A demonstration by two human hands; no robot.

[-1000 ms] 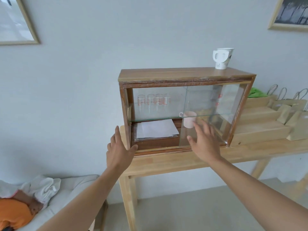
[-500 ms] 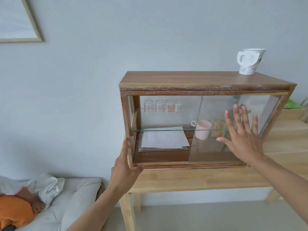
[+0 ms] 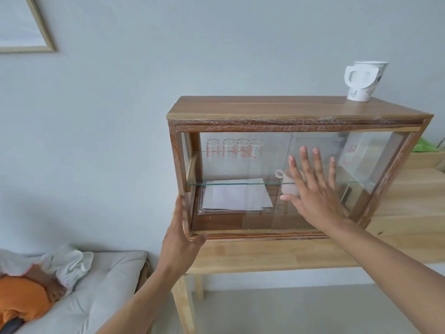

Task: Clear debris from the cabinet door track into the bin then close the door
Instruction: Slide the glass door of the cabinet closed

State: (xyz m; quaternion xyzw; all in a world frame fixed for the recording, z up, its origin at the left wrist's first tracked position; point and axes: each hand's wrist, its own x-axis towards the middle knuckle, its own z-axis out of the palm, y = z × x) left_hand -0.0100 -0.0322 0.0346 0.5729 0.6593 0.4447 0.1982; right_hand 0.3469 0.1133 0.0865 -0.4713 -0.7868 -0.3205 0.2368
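Both hands are on the cabinet (image 3: 289, 109), which sits on a pale wooden table (image 3: 265, 256) against a grey wall. The left hand (image 3: 179, 239) is spread flat against the cabinet's left lower corner, fingers pointing up along the side post and the thumb hooked across the front of the bottom rail; it braces rather than grips. The right hand (image 3: 313, 191) is open too, fingers splayed, palm laid flat on the glass door (image 3: 349, 169), holding nothing. That door's left edge stands about mid-width of the cabinet, so the left half of the front looks uncovered, though clear glass makes it hard to be sure. The track (image 3: 252, 233) runs along the bottom front rail, between the two hands; I can't make out any debris in it. Inside, four glasses (image 3: 234, 149) with red print stand in a row on the glass shelf (image 3: 240, 183), a pink mug (image 3: 287, 182) shows behind the right hand's fingers, and white papers (image 3: 236, 196) lie under the shelf. On the cabinet's top, at the right rear, sits a paper cup (image 3: 363, 80) with a folded handle. To the lower left is a grey cushion (image 3: 101, 285) with white and orange cloth (image 3: 24, 297) heaped on it.
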